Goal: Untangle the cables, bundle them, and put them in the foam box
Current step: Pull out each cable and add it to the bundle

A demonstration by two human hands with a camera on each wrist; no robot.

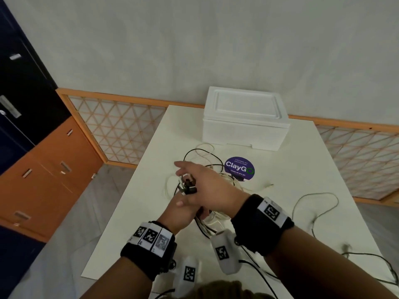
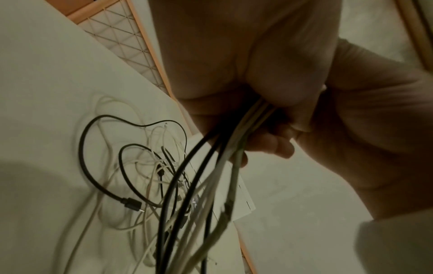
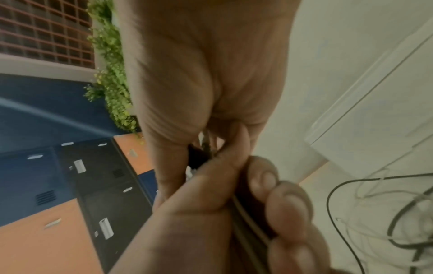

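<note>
Left hand [image 1: 181, 209] clenches gathered cables [image 2: 218, 166], anchoring bundle; right hand [image 1: 207, 186] pinches plug ends [image 1: 188, 186], aligning them; foam box [image 1: 244, 119] lidded, awaiting bundle

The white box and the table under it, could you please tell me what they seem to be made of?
The box looks like moulded foam: matt white, thick walls, soft rounded edges, recessed lid. The table looks like a smooth off-white laminate or painted board; its flat, even surface leaves that open.

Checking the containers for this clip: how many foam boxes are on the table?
1. The foam box stands at the far edge of the table, lid on, beyond the cables. Nothing suggests another.
</note>
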